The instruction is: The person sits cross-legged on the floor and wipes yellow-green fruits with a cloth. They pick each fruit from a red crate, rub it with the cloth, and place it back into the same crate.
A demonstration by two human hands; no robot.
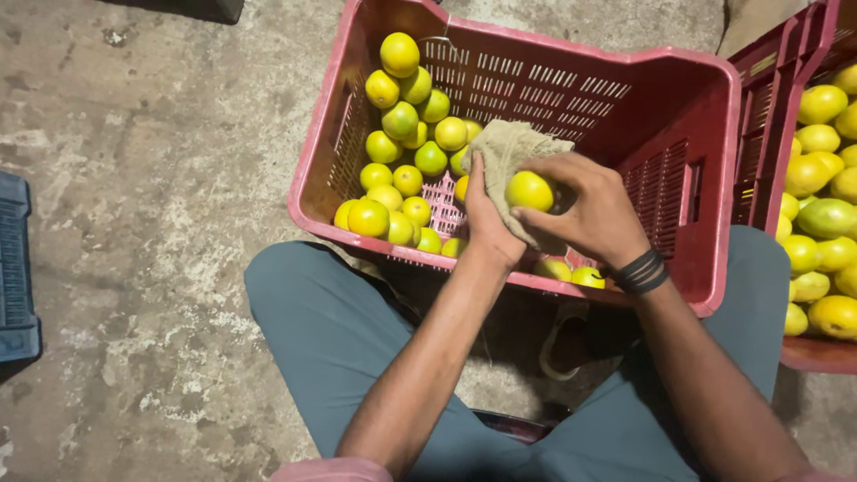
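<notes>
One round yellow-green citrus fruit point(529, 190) sits in the right hand point(589, 212), fingers curled around it above the red slotted plastic crate point(678, 85). The left hand point(486, 214) grips a coarse beige cloth point(513, 147), fingers closed on its fabric, pressed against that fruit. One black wristband point(641, 271) circles the right wrist. Inside the crate, roughly twenty loose yellow-green fruits point(402, 143) are heaped in the far left corner; some are hidden under the hands and cloth, so the count stays rough. A second red crate of fruit point(826, 178) on the right is cut off by the frame. One dark blue crate point(16, 268) at the left edge shows only partly. Grey concrete floor point(152, 178) lies under everything.
</notes>
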